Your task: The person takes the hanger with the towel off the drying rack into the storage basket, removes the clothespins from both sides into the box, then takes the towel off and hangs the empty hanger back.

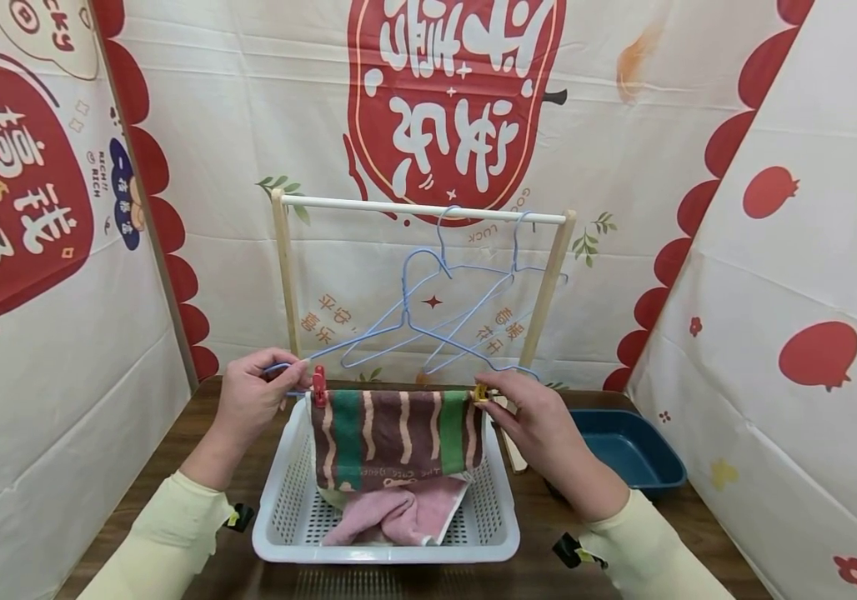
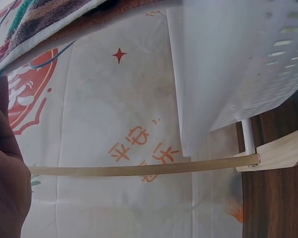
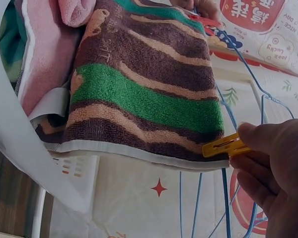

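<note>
A brown towel (image 1: 423, 429) with green bands and wavy tan stripes hangs from the lower bar of a blue wire hanger (image 1: 404, 312). At its left corner a red clothespin (image 1: 319, 390) is clipped. My left hand (image 1: 244, 396) pinches the hanger's left end between thumb and fingers, just beside that pin. In the right wrist view, my right hand (image 3: 283, 168) pinches a yellow clothespin (image 3: 223, 146) between thumb and fingers; its jaws are on the towel's other top corner. The towel hangs over a white basket (image 1: 387, 554).
Inside the basket lies a pink towel (image 1: 406, 512). Behind it stands a wooden rack with a white rod (image 1: 368, 203), where two blue hangers (image 1: 516, 250) hang. A dark blue basin (image 1: 627, 450) is at the right. Printed cloth walls (image 1: 211, 125) surround the table.
</note>
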`<state>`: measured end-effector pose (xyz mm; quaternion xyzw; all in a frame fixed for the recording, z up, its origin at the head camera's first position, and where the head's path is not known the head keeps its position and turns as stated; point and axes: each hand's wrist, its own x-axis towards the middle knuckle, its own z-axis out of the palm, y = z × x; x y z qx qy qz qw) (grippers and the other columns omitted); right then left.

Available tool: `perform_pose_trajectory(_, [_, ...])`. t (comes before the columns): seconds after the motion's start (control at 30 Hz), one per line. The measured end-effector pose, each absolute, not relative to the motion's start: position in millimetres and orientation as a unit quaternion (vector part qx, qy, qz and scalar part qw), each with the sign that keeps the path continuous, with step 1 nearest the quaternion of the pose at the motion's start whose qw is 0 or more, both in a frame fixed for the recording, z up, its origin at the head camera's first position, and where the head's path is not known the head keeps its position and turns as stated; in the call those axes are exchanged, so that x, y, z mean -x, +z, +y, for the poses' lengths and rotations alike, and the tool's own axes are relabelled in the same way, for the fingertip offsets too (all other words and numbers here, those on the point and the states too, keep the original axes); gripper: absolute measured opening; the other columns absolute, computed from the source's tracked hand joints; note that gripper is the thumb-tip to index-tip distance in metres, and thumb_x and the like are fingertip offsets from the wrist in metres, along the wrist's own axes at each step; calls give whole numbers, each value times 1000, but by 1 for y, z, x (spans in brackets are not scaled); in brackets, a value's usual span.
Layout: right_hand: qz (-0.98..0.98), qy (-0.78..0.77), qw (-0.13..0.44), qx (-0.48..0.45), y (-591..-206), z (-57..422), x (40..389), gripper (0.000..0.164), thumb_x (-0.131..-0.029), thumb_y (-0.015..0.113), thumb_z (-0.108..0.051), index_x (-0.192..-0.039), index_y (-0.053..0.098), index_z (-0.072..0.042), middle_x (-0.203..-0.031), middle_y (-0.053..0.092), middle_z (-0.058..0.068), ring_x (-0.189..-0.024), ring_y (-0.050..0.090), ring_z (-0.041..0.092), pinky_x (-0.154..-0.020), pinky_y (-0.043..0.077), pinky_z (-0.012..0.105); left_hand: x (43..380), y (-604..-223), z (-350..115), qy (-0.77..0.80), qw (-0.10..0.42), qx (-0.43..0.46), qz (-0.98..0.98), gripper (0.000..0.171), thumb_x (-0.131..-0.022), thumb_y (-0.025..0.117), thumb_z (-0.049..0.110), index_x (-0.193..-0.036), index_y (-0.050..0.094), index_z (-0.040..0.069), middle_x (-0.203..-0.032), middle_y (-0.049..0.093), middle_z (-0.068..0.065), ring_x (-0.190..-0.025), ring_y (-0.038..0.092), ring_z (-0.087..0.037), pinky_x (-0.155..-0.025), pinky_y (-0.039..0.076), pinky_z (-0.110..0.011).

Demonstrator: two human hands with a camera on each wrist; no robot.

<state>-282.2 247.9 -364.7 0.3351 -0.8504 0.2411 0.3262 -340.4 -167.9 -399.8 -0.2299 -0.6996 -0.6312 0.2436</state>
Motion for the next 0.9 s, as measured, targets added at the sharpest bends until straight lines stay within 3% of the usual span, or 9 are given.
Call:
perform_pose_trajectory(0.17, [-854, 246, 318, -331, -364, 248, 285, 42, -89, 89, 3, -128, 79, -10, -120, 80, 6, -104, 77, 25, -85, 68, 47, 341, -400, -169, -631, 244, 233, -699, 14, -101, 81, 5, -102, 76, -8, -86, 79, -8, -64, 70, -16, -50, 55, -23])
perform_pose_trajectory(0.37, [-855, 254, 313, -325, -363, 247, 287, 37, -90, 90, 1, -123, 82, -13, -121, 80, 3, -104, 78, 23, -85, 68, 45, 342, -401, -171, -630, 247, 233, -699, 8, -101, 81, 2, -101, 77, -5, -85, 79, -7, -64, 71, -21, -50, 55, -25])
perform_pose_trajectory(0.53, [-840, 272, 329, -335, -365, 248, 287, 33, -88, 89, 6, -116, 85, -13, -117, 82, 1, -101, 79, 18, -84, 66, 29, 342, -402, -171, -632, 246, 236, -696, 5, -101, 80, 0, -101, 77, -4, -85, 79, -6, -64, 71, -17, -49, 55, -25])
perform_pose_trajectory(0.67, [-824, 275, 352, -348, -367, 251, 289, 35, -87, 86, 12, -114, 86, -11, -118, 82, 0, -104, 79, 21, -92, 57, 13, 344, -402, -170, -636, 247, 237, -692, 5, -100, 80, -2, -99, 77, -5, -83, 79, -6, -62, 70, -15, -47, 54, -26])
perform_pose_trajectory(0.9, [-806, 296, 365, -360, -367, 250, 289, 34, -91, 82, 14, -114, 86, -10, -118, 82, 1, -110, 78, 24, -102, 51, 12, 346, -403, -171, -641, 245, 236, -688, 6, -100, 80, -2, -98, 76, -5, -81, 79, -6, -60, 68, -13, -47, 52, -21])
